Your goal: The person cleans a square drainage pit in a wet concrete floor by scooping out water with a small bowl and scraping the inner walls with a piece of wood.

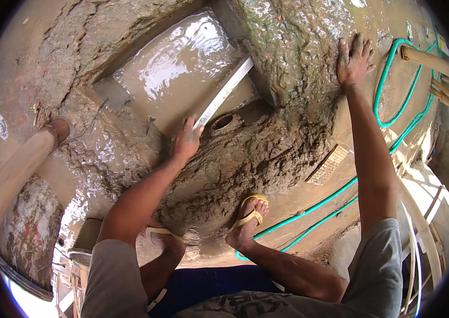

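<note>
A straight, pale flat bar (225,91) slants across a rectangular pit of muddy water. My left hand (186,139) is closed round the bar's near end. Its far end meets the pit's right wall (259,79). Brown water (176,63) with bright reflections lies in the pit. Just right of my left hand, a round pipe mouth (222,122) shows in the near wall. My right hand (355,61) lies flat with fingers spread on the wet mud, right of the pit, and holds nothing. Mud coats its fingers.
A green hose (381,95) loops on the right and runs behind my right arm toward my sandalled feet (248,214). A ridged tan piece (328,165) lies on the mud. Wooden poles (431,61) are at far right; a thick post (23,167) stands left.
</note>
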A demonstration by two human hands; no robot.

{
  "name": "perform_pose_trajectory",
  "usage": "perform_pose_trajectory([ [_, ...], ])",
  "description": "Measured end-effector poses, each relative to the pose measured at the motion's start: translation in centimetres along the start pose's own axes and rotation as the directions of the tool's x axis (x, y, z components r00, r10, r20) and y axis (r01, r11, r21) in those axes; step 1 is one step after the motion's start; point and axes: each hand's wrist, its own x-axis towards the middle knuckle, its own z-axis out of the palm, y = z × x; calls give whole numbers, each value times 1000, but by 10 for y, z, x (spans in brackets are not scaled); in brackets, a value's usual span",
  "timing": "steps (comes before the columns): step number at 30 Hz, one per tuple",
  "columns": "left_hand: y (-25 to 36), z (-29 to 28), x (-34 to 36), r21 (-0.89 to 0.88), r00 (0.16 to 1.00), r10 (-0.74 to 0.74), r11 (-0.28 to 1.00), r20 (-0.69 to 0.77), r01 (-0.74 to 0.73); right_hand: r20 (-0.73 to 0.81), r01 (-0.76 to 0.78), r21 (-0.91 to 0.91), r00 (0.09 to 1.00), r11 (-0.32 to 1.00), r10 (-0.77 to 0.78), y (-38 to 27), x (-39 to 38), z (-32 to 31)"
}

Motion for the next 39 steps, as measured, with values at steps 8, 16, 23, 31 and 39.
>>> perform_pose_trajectory([
  [8,62,20,140,-47,939,334,940,-79,-338,23,-21,84,1000,996,19,-7,2,-2],
  [16,154,46,237,506,932,252,787,260,-353,30,-22,144,999,989,18,-10,-1,-4],
  [23,86,81,266,151,938,323,941,-130,-303,16,17,175,1000,984,-20,-31,3,-3],
  [31,94,44,161,-152,984,11,988,-176,-38,-39,38,158,999,987,-33,-8,2,-1],
  [39,29,0,43,-49,954,-71,997,-290,60,-33,37,181,999,983,-32,-4,3,2],
])
